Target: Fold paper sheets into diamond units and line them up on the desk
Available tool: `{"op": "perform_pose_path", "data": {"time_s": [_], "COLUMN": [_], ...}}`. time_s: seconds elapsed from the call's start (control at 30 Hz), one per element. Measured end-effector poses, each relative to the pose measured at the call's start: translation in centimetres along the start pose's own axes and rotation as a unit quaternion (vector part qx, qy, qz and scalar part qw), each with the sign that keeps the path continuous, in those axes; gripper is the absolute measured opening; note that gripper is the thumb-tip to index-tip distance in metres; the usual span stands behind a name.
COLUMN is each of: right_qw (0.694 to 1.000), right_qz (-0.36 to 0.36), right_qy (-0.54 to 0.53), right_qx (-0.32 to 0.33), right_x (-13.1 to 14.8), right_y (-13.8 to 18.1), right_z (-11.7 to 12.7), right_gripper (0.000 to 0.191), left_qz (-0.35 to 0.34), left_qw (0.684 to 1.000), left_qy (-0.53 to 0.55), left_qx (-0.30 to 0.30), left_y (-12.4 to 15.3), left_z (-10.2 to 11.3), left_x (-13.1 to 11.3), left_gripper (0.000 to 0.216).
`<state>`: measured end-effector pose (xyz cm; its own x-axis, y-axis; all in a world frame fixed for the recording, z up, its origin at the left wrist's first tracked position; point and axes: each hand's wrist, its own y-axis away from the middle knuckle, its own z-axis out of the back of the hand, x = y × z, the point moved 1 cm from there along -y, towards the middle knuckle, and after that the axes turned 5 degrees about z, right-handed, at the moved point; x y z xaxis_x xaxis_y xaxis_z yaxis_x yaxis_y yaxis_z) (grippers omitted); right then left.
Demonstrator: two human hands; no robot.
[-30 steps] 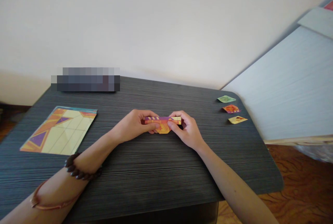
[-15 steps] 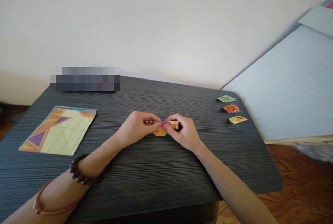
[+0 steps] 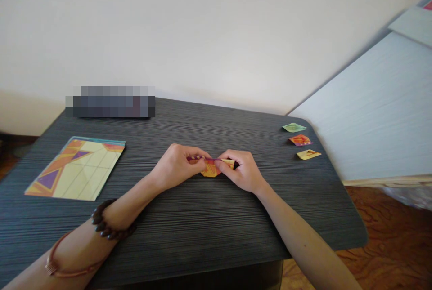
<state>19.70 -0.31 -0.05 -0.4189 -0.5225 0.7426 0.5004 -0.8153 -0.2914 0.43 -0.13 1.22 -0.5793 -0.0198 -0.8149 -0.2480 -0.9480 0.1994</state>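
A small folded piece of patterned paper (image 3: 211, 169), orange, yellow and purple, is held between both hands over the middle of the dark table. My left hand (image 3: 178, 164) pinches its left end between thumb and fingers. At the right end, my right hand (image 3: 240, 169) grips it the same way, thumb on the near side. A purple folded edge runs along the top between the two thumbs. Fingers cover both ends of the paper, so its full shape is partly hidden.
A stack of patterned paper sheets (image 3: 86, 168) lies at the left of the dark table (image 3: 189, 236). Along the right edge sit a green folded paper (image 3: 294, 127), an orange-red one (image 3: 300, 140) and a yellow one (image 3: 308, 154). A blurred-out object (image 3: 111, 103) stands at the back left.
My thumbs have moved apart along the paper's folded edge, and my right hand has shifted slightly right. More of the paper's middle shows. The stack and the small folded papers are unmoved.
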Motion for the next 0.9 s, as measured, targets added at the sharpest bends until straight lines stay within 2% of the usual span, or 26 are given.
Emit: {"op": "perform_pose_path", "data": {"time_s": [0.2, 0.37, 0.63, 0.9], "right_qw": [0.996, 0.989, 0.983, 0.975], "right_qz": [-0.052, -0.086, -0.085, -0.100], "right_qy": [-0.066, -0.120, -0.160, -0.197], "right_qx": [0.010, 0.020, 0.034, 0.035], "right_x": [-0.7, -1.2, -1.6, -2.1], "right_y": [0.3, 0.5, 0.5, 0.6], "right_z": [0.5, 0.8, 1.1, 1.6], "right_gripper": [0.019, 0.018, 0.019, 0.019], "left_qz": [-0.018, -0.027, -0.080, -0.084], "left_qw": [0.994, 0.974, 0.951, 0.920], "left_qy": [0.054, 0.134, 0.163, 0.231], "left_qx": [0.090, 0.179, 0.251, 0.304], "left_y": [-0.3, -0.5, -0.6, -0.6], "left_z": [0.5, 1.1, 1.7, 1.7], "left_x": [0.4, 1.0, 1.3, 2.2], "left_gripper": [0.031, 0.036, 0.037, 0.039]}}
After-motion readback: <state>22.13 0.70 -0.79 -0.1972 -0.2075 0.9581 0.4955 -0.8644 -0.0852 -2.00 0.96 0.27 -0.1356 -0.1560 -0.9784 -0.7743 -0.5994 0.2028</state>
